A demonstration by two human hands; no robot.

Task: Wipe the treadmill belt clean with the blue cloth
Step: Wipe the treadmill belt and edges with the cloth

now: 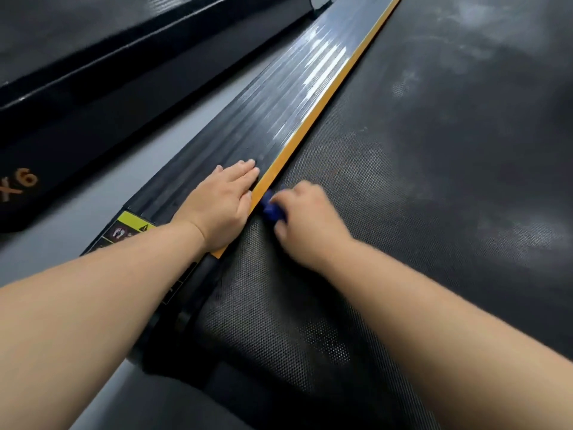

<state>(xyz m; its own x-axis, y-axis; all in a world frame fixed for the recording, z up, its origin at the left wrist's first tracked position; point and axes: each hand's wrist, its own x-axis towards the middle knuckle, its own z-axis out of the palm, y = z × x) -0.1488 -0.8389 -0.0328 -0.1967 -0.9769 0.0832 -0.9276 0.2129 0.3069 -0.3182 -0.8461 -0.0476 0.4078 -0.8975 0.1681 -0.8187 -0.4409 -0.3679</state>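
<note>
The black textured treadmill belt (418, 181) fills the right half of the view, with pale dusty smears toward the far end. My right hand (307, 221) grips a bunched blue cloth (273, 209) and holds it on the belt's left edge, against the orange strip (319, 103). Most of the cloth is hidden under the fingers. My left hand (223, 206) lies flat, fingers straight, on the ribbed black side rail (279, 103) just left of the strip.
A yellow warning sticker (130, 228) sits at the near end of the side rail. Grey floor (77, 206) runs along the left. Beyond it is another black machine base (93, 72) with orange lettering.
</note>
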